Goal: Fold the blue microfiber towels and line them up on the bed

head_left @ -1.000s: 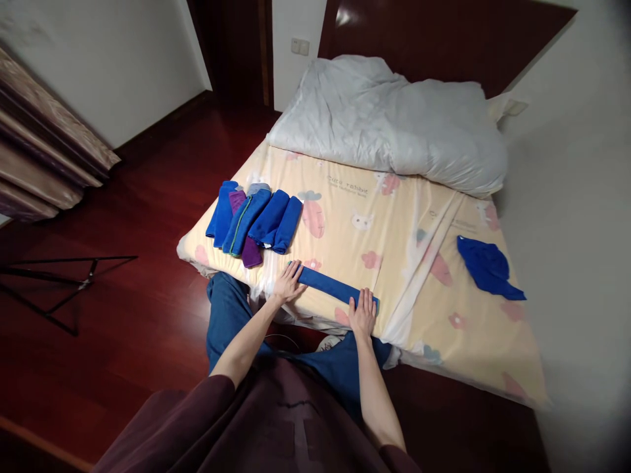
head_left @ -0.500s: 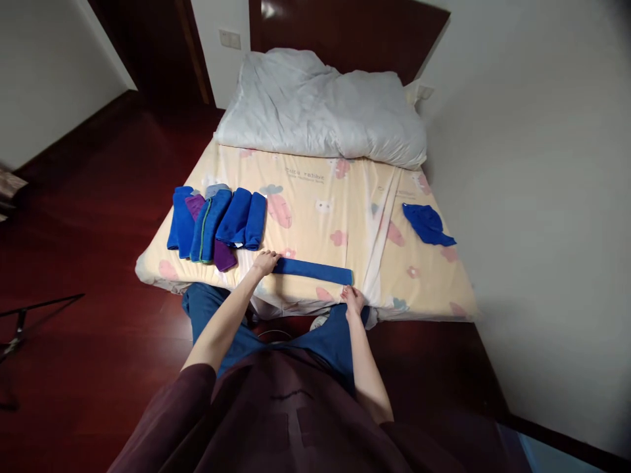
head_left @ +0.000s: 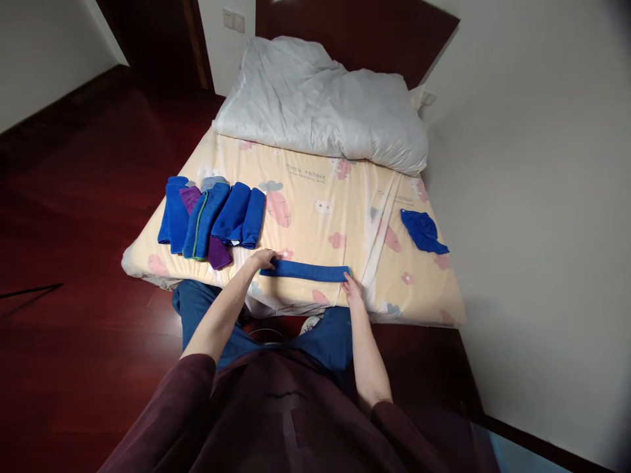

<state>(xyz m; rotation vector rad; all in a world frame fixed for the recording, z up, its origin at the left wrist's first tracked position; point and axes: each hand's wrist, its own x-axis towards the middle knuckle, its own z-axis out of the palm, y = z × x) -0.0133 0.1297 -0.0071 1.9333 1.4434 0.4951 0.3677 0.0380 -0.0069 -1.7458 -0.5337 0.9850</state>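
A blue towel (head_left: pixel 308 270), folded into a long narrow strip with greenish ends, lies crosswise near the front edge of the bed. My left hand (head_left: pixel 263 259) grips its left end from above, the fingers curled over the cloth. At the opposite end, my right hand (head_left: pixel 351 288) has its thumb and fingertips on the towel's lower corner in a pinch. Left of my left hand rests a cluster of folded towels: several blue ones (head_left: pixel 231 213), a purple one (head_left: pixel 219 253) and a grey one (head_left: pixel 214 183).
A crumpled blue cloth (head_left: pixel 424 231) lies on the right side of the bed. The yellow patterned sheet (head_left: pixel 315 210) covers the mattress. A bunched white quilt (head_left: pixel 325 105) fills the head end. On the right stands a wall (head_left: pixel 532 197); a thin black bar (head_left: pixel 32 290) is over the floor at left.
My right hand has moved slightly up to the towel's right end. The strip lies more level, its left end now showing below my left hand. The camera view has shifted a little.
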